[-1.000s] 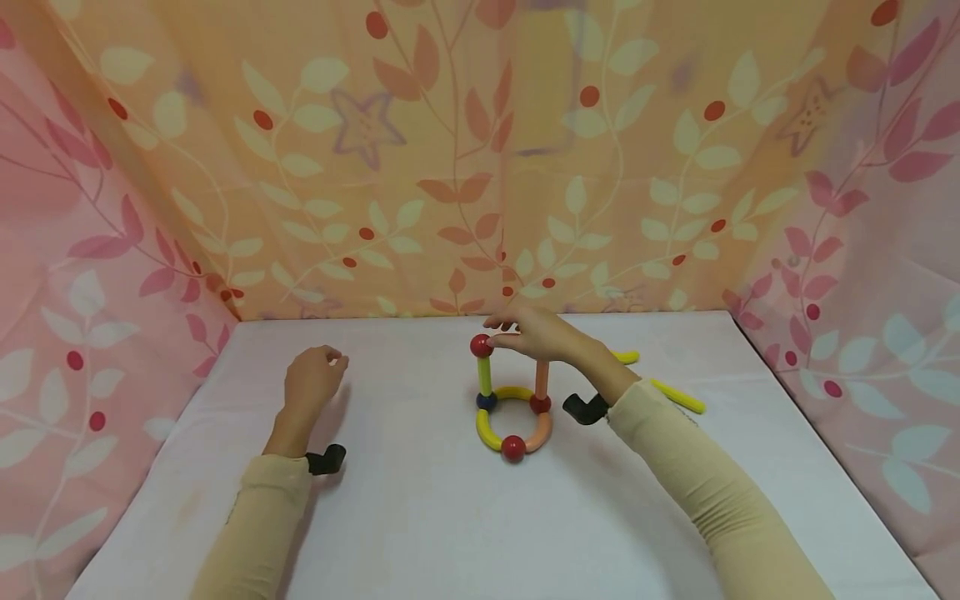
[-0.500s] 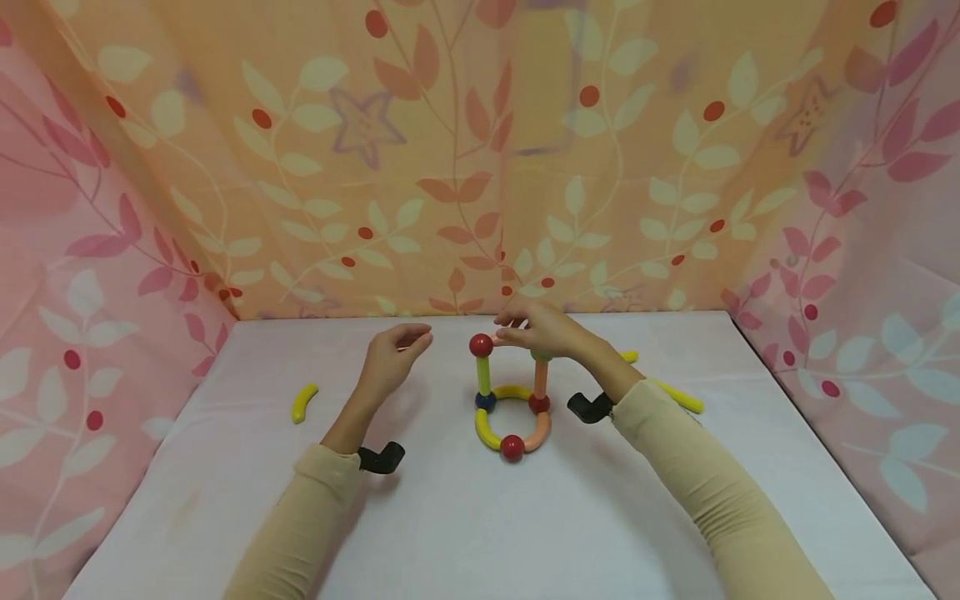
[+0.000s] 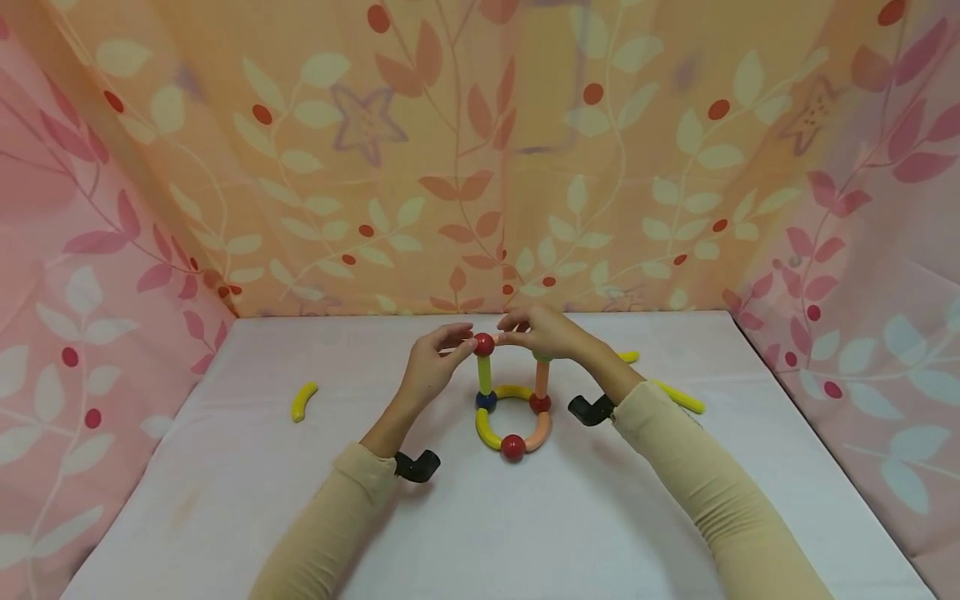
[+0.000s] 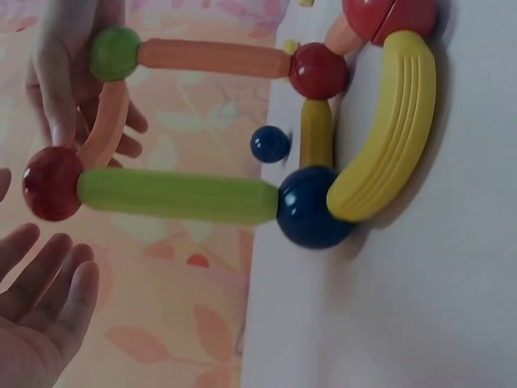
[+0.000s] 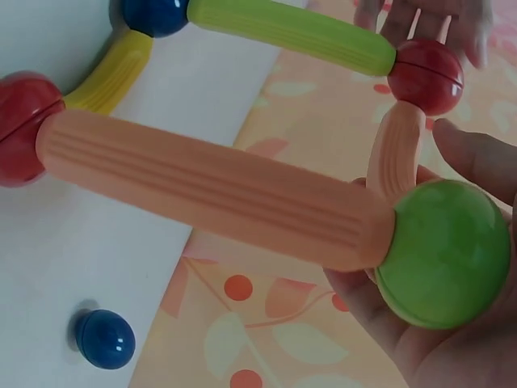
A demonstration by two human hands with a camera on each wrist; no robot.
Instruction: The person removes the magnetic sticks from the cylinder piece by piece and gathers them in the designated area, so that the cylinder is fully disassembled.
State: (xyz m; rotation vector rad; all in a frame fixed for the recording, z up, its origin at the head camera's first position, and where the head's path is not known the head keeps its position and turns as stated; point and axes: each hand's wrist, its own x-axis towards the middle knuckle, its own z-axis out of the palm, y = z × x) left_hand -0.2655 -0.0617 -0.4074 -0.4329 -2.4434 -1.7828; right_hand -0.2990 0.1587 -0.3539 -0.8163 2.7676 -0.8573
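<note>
A toy structure stands mid-table: a base ring (image 3: pixel 513 417) of curved yellow and orange pieces joined by red and blue balls. From it rise a green rod (image 3: pixel 485 377) topped by a red ball (image 3: pixel 483 343) and an orange rod (image 3: pixel 542 379) topped by a green ball (image 4: pixel 115 53). A curved orange piece (image 5: pixel 396 153) spans the two top balls. My right hand (image 3: pixel 521 335) pinches this piece and cups the green ball (image 5: pixel 440 253). My left hand (image 3: pixel 459 340) hovers at the red ball (image 4: pixel 52 183), its fingers (image 4: pixel 60 267) relaxed and slightly apart from it.
A short curved yellow piece (image 3: pixel 303 402) lies loose at the left. Two yellow pieces (image 3: pixel 678 397) lie behind my right forearm. A small blue ball (image 4: pixel 269 144) rests near the back edge. Leaf-patterned fabric walls enclose the white table (image 3: pixel 480 517) on three sides.
My left hand has travelled right from the table's left side up to the red top ball, uncovering the curved yellow piece at the left. My right hand has stayed at the top.
</note>
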